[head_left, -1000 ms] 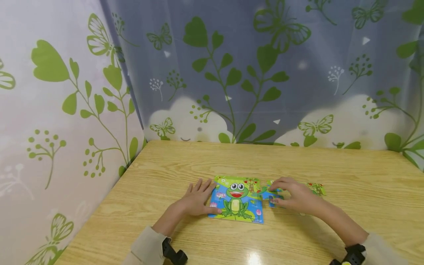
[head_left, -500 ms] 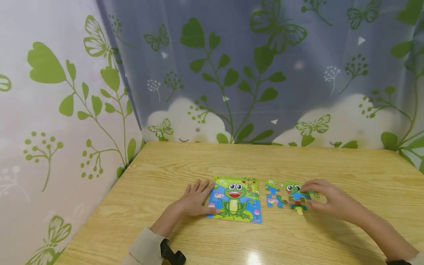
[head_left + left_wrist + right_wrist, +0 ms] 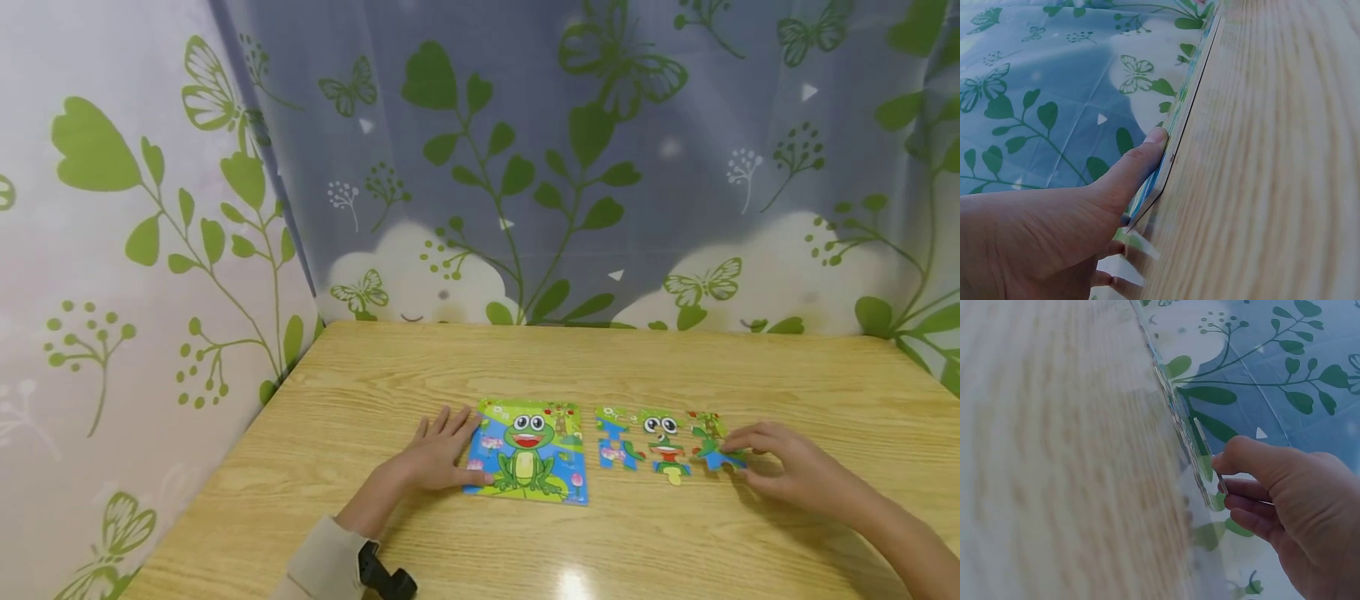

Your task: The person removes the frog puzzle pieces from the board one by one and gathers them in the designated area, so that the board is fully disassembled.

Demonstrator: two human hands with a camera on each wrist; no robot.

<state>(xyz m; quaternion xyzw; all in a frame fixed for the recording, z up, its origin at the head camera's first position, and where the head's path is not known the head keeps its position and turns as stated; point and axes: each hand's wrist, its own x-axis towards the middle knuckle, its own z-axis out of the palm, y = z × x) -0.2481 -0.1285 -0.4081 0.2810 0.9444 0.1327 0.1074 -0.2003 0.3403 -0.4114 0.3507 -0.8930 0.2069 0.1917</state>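
A square frog picture board (image 3: 528,454) lies on the wooden table. My left hand (image 3: 438,458) rests at its left side, fingers spread, thumb lying on its lower left corner; the left wrist view shows the thumb (image 3: 1138,159) on the board's edge. Right of the board lie loose jigsaw pieces of a matching frog picture, including an eyes piece (image 3: 660,425) and a pink-flower piece (image 3: 617,454). My right hand (image 3: 795,471) pinches a green-and-blue jigsaw piece (image 3: 720,457) at the right of this group. Edge-on in the right wrist view, that jigsaw piece (image 3: 1202,437) appears slightly raised and tilted.
The pale wood table (image 3: 420,367) runs back to a blue-grey curtain (image 3: 480,192) printed with leaves and butterflies. A light curtain (image 3: 142,333) borders the left side. A black wrist strap (image 3: 386,573) sits on my left sleeve.
My right hand has moved rightward across the loose pieces, carrying the green-and-blue jigsaw piece, and uncovered the ones beneath it. My left hand stays on the board. The head view shifts slightly.
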